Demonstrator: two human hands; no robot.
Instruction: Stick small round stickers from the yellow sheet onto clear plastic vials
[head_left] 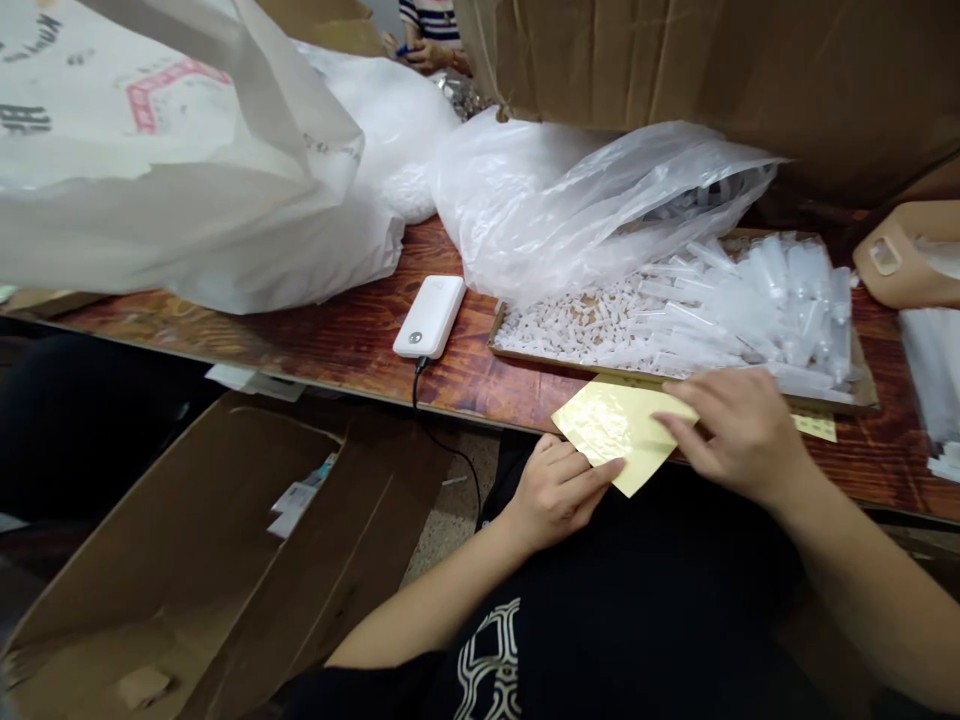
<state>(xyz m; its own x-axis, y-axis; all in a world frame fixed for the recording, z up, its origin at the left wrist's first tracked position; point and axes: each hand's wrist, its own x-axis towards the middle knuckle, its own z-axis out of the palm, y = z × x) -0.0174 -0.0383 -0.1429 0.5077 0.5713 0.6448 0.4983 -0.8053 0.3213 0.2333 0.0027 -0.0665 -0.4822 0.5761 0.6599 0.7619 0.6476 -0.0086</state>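
A pale yellow sheet with shiny clear stickers (600, 425) is held between my two hands, above my lap at the table's front edge. My left hand (559, 490) grips its lower left edge, thumb and fingers closed on it. At the sheet's right corner, my right hand (739, 430) pinches with thumb and forefinger. Just beyond lies a shallow cardboard tray (525, 357) with small white plastic pieces (577, 325) at its left and clear plastic tubes (780, 300) at its right. Another yellow sheet (816, 425) pokes out under the tray's front.
A white power bank (430, 318) with a black cable lies on the wooden table (345, 345). Large plastic bags (517, 200) stand behind. An open cardboard box (150, 560) sits below left. At the right are a tan container (907, 265) and bagged clear pieces (930, 370). Another person's hands (427, 55) show at the back.
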